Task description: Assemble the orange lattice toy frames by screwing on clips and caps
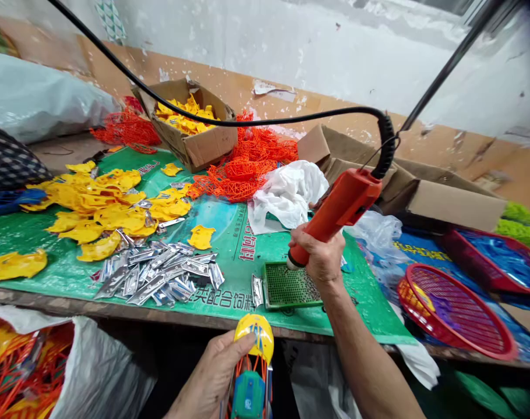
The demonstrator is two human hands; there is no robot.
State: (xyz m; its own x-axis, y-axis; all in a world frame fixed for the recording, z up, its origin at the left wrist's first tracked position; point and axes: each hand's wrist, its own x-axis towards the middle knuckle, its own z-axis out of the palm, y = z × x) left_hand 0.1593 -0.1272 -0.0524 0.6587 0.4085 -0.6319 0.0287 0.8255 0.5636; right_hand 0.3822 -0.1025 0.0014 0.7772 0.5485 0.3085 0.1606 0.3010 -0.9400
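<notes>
My right hand (pixel 320 253) is wrapped around an orange electric screwdriver (pixel 341 203), whose black cord runs up and away. The driver's pale tip points down at a green tray (pixel 270 304) holding many tiny dark screws. At the table's front edge, my left hand (pixel 212 372) grips a plastic assembly (pixel 254 340) with a yellow curved cap, orange strips, a teal block and metal side strips. My thumb presses on the cap. Left of the tray lies a heap of shiny metal plates (pixel 160 276), with one loose plate (pixel 257 290) beside it.
Yellow plastic parts (pixel 99 201) are piled at the left. Behind stand a cardboard box (pixel 210 145) of yellow parts, orange lattice pieces (pixel 247 166) and a white cloth (pixel 291 189). A red basket (pixel 461 314) sits right. A white sack (pixel 103 361) of assemblies is at lower left.
</notes>
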